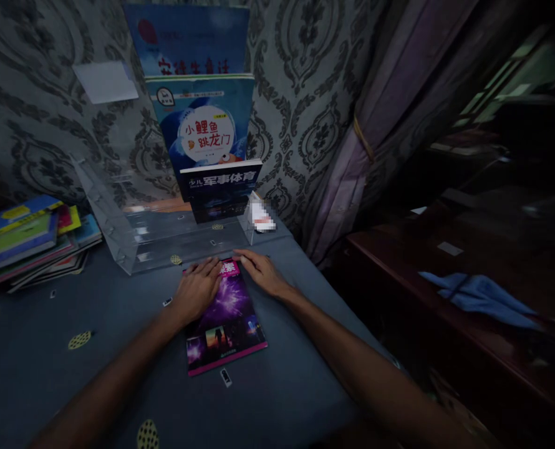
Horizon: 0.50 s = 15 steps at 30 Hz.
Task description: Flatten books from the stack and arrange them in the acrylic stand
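A purple book [228,305] with a pink lower edge lies flat on the table, cover up. My left hand [199,285] rests on the upper left of its cover, fingers stretched out. Beside the top right corner is my right hand [262,272], its fingers extended and touching the book's edge. Just behind stands a clear stepped display rack [113,231]. On its right side a dark book [221,187], a blue book with a fish on it [205,128] and a taller blue book [188,37] stand in tiers, each partly covering the one behind.
Several books lie in a loose stack [29,243] at the left. The blue-grey tablecloth [132,374] covers the table. Patterned wallpaper [305,81] and a tied curtain [347,156] stand behind. To the right is a dark red surface [483,324] bearing a blue cloth [478,299].
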Each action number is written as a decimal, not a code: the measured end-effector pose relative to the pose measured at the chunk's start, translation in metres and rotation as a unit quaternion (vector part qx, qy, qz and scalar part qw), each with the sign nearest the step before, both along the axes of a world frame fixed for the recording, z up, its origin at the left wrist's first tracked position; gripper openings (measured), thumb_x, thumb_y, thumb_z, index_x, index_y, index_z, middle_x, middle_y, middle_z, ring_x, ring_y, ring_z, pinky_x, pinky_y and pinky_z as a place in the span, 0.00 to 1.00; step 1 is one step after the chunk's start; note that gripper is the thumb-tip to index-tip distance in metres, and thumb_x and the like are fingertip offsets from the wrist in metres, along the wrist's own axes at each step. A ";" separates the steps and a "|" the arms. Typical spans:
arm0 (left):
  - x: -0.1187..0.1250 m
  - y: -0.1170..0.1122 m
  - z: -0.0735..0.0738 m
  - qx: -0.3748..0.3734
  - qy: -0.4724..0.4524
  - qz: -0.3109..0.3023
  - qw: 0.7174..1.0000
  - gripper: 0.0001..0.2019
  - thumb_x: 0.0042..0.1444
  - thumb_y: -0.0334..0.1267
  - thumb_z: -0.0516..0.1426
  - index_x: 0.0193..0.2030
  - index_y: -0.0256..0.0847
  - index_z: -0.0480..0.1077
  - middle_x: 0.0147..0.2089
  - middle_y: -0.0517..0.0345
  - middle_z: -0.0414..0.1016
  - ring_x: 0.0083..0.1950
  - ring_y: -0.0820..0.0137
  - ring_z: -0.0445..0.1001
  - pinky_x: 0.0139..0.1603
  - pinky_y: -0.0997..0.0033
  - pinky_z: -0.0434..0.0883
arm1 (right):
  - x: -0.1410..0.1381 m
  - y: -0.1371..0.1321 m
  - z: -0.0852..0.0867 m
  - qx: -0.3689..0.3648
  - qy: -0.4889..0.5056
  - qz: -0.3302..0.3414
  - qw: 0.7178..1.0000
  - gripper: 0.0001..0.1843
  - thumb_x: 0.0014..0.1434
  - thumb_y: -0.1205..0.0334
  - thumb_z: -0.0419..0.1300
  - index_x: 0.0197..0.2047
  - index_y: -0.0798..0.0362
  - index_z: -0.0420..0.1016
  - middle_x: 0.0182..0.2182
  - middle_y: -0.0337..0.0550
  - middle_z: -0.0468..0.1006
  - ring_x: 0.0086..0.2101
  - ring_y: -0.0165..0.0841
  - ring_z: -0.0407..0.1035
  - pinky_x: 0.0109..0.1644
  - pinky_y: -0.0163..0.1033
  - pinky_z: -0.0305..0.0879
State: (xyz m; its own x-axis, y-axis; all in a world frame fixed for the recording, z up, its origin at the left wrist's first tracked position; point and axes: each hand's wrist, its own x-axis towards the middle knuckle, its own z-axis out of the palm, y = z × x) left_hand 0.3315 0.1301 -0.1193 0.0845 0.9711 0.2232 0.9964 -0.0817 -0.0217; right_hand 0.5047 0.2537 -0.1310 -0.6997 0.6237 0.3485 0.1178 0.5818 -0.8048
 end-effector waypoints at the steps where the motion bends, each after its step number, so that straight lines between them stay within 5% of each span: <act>1: 0.002 0.000 0.001 -0.002 0.003 0.008 1.000 0.19 0.69 0.36 0.46 0.63 0.38 0.67 0.66 0.46 0.68 0.67 0.56 0.66 0.62 0.50 0.67 | 0.000 0.001 0.000 -0.004 0.002 0.001 1.000 0.20 0.68 0.59 0.48 0.58 0.52 0.73 0.48 0.48 0.82 0.51 0.40 0.75 0.57 0.49 0.68; 6: 0.009 0.006 0.006 -0.018 0.007 0.020 1.000 0.20 0.68 0.32 0.45 0.62 0.35 0.66 0.65 0.42 0.68 0.66 0.55 0.67 0.60 0.48 0.68 | -0.001 0.002 -0.001 -0.022 0.005 0.004 1.000 0.21 0.68 0.58 0.48 0.59 0.53 0.71 0.48 0.48 0.82 0.50 0.39 0.75 0.57 0.48 0.68; 15: -0.001 0.025 -0.010 -0.017 -0.055 -0.082 0.995 0.25 0.63 0.28 0.47 0.66 0.40 0.62 0.69 0.47 0.63 0.70 0.62 0.61 0.68 0.51 0.60 | 0.002 0.001 0.001 -0.027 0.000 0.004 1.000 0.22 0.69 0.57 0.47 0.64 0.51 0.65 0.50 0.47 0.81 0.53 0.38 0.73 0.60 0.49 0.66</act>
